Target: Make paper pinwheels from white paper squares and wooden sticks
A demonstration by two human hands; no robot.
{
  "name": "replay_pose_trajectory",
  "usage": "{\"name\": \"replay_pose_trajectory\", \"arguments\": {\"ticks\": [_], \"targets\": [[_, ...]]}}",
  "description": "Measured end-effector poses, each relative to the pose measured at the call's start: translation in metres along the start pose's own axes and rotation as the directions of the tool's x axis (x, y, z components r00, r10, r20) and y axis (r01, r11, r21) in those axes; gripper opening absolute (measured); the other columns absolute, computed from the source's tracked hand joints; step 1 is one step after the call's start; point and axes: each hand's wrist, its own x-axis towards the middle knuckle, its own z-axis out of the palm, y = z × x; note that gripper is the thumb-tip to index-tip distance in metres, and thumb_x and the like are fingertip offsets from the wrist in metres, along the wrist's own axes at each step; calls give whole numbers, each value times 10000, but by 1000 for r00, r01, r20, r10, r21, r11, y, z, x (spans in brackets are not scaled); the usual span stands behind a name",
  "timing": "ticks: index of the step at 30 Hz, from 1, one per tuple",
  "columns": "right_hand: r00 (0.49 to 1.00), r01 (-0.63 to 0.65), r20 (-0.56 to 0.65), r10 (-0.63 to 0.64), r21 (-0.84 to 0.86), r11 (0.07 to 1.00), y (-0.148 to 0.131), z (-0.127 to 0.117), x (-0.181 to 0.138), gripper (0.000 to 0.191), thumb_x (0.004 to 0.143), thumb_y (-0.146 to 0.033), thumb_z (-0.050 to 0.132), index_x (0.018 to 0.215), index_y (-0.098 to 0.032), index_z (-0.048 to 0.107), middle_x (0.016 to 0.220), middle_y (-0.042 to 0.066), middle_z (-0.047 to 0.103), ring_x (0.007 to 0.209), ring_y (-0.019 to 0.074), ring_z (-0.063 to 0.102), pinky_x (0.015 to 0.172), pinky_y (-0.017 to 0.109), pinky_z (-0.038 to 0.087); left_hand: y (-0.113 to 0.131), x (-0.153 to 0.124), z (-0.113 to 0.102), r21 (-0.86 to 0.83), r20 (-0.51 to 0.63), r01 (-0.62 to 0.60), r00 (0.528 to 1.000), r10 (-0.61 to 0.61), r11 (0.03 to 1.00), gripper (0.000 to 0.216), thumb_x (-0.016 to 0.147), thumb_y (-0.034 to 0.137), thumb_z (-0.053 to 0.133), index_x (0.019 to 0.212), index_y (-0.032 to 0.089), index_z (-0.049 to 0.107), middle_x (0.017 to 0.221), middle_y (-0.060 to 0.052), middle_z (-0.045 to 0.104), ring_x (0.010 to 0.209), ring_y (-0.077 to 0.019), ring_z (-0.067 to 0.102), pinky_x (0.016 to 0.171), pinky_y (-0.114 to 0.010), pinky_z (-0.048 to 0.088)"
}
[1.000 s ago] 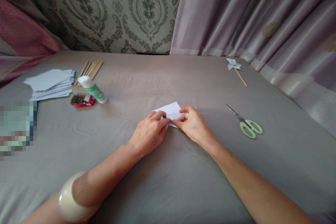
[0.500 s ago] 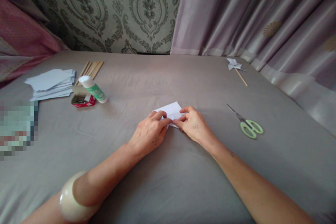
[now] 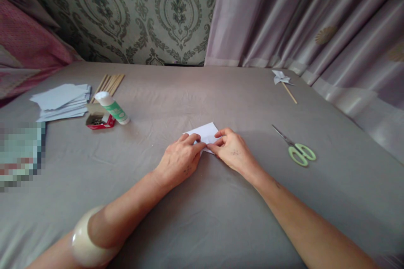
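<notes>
A small folded white paper point(image 3: 206, 132) lies on the grey cloth surface point(image 3: 202, 218) in the middle. My left hand point(image 3: 179, 159) presses on its near left edge with fingers curled, thumb and forefinger pinched together. My right hand point(image 3: 232, 151) pinches the paper's near right edge, its fingertips meeting those of the left hand. Most of the paper's near part is hidden under both hands. A pale bangle point(image 3: 85, 239) sits on my left forearm.
Green-handled scissors point(image 3: 295, 149) lie to the right. A paper pinwheel on a stick point(image 3: 282, 80) rests at the far right. At the far left are a stack of white paper point(image 3: 59, 101), wooden sticks point(image 3: 110, 82), a glue stick point(image 3: 112, 107) and a red box of pins point(image 3: 99, 119).
</notes>
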Motion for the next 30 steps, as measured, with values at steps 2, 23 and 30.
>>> {"name": "replay_pose_trajectory", "arguments": {"ticks": [2, 23, 30], "targets": [[1000, -1, 1, 1, -3, 1000, -2, -1, -1, 288, 698, -276, 705, 923, -181, 553, 725, 38, 719, 648, 176, 664, 590, 270, 454, 0, 1, 0, 18, 8, -8, 1000, 8, 1000, 300, 906, 172, 409, 1080, 229, 646, 1097, -64, 599, 985, -211, 553, 822, -346, 520], [904, 380, -156, -397, -129, 916, 6, -3, -15, 174, 831, -188, 484, 890, -186, 648, 839, 55, 703, 735, 166, 650, 711, 276, 489, 5, 0, -4, 165, 34, -56, 998, 52, 985, 283, 906, 162, 404, 1067, 200, 634, 1060, -80, 609, 942, -220, 561, 803, -344, 502], [859, 469, -22, -512, -368, 803, 2, 1, -18, 273, 840, -131, 434, 950, -179, 678, 920, 81, 666, 816, 184, 627, 763, 275, 465, 4, -1, 2, 160, -7, -69, 997, 71, 985, 298, 909, 156, 399, 1093, 208, 627, 1037, -73, 609, 938, -221, 558, 805, -349, 497]]}}
